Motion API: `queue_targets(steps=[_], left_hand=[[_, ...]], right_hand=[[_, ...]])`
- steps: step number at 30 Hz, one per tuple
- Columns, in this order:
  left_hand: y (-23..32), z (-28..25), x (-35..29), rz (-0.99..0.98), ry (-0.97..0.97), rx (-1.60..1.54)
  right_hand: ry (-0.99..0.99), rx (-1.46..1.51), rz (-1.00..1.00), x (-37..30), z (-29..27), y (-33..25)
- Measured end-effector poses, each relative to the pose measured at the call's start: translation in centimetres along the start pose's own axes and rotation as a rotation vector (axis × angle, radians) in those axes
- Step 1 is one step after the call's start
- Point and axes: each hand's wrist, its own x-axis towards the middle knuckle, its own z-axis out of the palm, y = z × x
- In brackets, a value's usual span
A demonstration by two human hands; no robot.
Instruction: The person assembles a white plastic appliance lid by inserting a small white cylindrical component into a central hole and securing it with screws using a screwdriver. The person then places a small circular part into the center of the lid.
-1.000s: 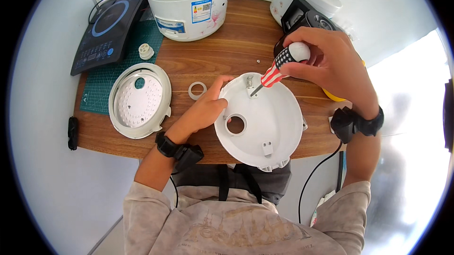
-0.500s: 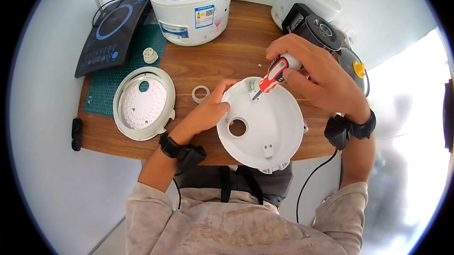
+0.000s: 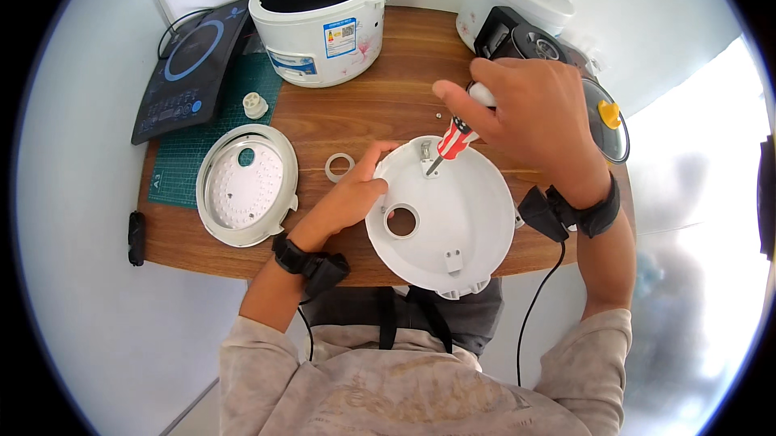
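Observation:
A round white plastic rice cooker lid shell point(image 3: 465, 210) lies with its hollow side up at the table's front edge, partly overhanging it. My left hand point(image 3: 356, 193) grips its left rim, thumb over the edge. In my right hand point(image 3: 525, 105) is a red, white and black screwdriver point(image 3: 455, 141), tilted, its tip at a small bracket point(image 3: 431, 168) near the shell's far side. Whether the tip sits in a screw is too small to tell. Left of my left hand are a white ring point(image 3: 339, 167) and a round inner lid point(image 3: 246, 185) with a perforated plate.
An open white rice cooker body point(image 3: 323, 56) stands at the back. A black induction cooktop point(image 3: 190, 72) and a small white cap point(image 3: 255, 105) rest on a green cutting mat point(image 3: 174, 165). Another white cooker point(image 3: 517, 0) and a glass lid point(image 3: 608, 125) are at right.
My right hand has rolled over the screwdriver handle, its back now turned up. The screwdriver tip stays at the same bracket, and my left hand keeps its hold.

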Motion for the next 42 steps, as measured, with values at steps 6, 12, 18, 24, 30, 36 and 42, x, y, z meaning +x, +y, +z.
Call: queue_targets(steps=[6,12,18,24,30,36,42], left_hand=[[0.0,-0.3,0.0,-0.009,-0.038,0.034],[0.2,0.0,-0.1,-0.017,-0.019,-0.001],[-0.7,-0.1,0.2,0.064,0.011,0.000],[-0.2,0.0,0.2,0.003,-0.081,0.026],[-0.2,0.2,0.1,-0.001,-0.099,-0.015],[1.3,0.7,-0.3,-0.154,-0.074,-0.224],[-1.3,0.8,0.3,0.005,-0.022,-0.152]], right_hand=[[0.054,0.741,-0.214,0.4,1.9,1.2],[-0.302,0.995,-0.212,-0.3,0.1,2.0],[-0.066,0.652,-0.120,-0.7,0.4,0.5],[0.075,0.302,-0.043,-0.3,1.9,-0.8],[-0.144,0.921,-0.132,-0.8,1.0,1.1],[-0.289,1.097,-0.096,-2.1,0.1,1.8],[-0.171,1.067,0.004,-3.0,0.3,0.8]])
